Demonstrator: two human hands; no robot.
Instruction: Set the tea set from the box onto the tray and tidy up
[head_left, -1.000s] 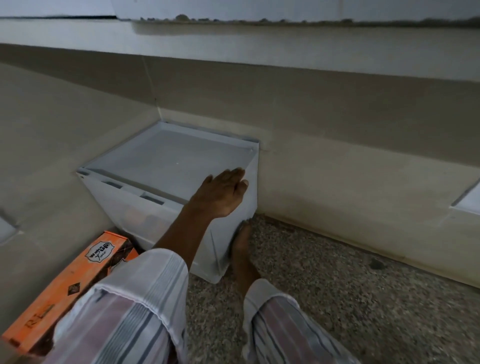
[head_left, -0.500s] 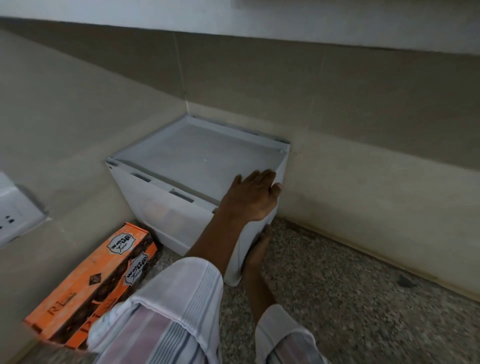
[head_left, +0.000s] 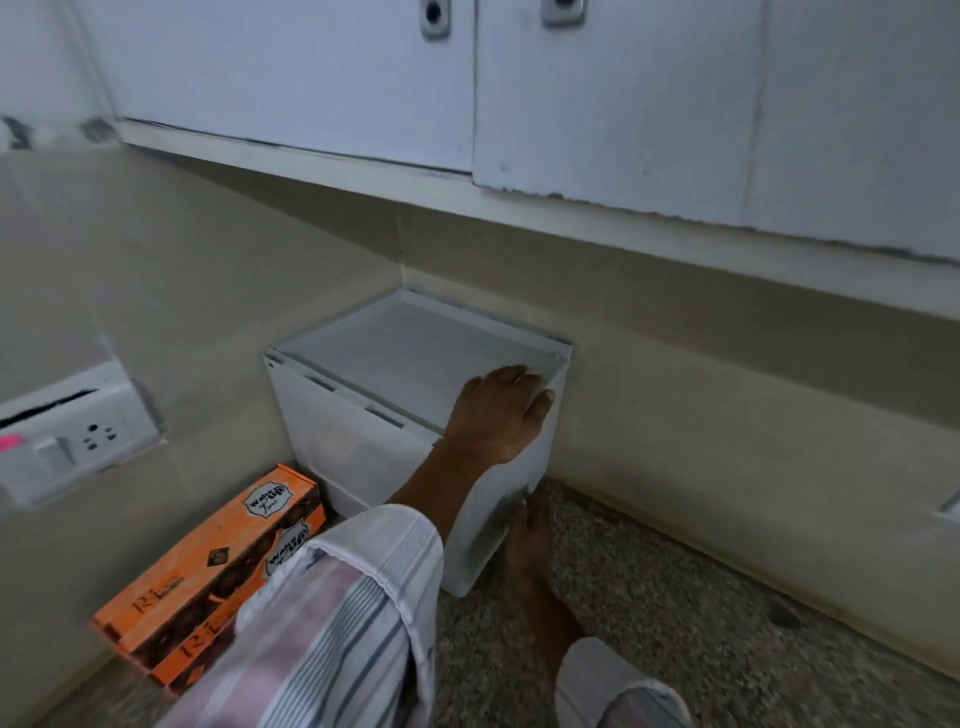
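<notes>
A white plastic box (head_left: 395, 358) with a flat lid stands in the corner of a speckled stone counter (head_left: 727, 634), against the beige walls. My left hand (head_left: 498, 415) lies palm down on the lid's near right corner, with the fingers curled over the right edge. My right hand (head_left: 527, 545) is lower, its fingers straight and pressed against the box's right side near the bottom. The box's walls are cloudy, so I cannot see what is inside. No tea set or tray is in view.
Two orange cartons (head_left: 218, 571) lie stacked on the counter left of the box. A white wall socket (head_left: 78, 441) sits on the left wall. White cupboard doors (head_left: 623, 104) hang above the counter. Striped sleeves fill the bottom of the view.
The view has tilted up, bringing the cupboards and socket into sight. My left hand has slid slightly towards the lid's right edge. The box stays in the corner.
</notes>
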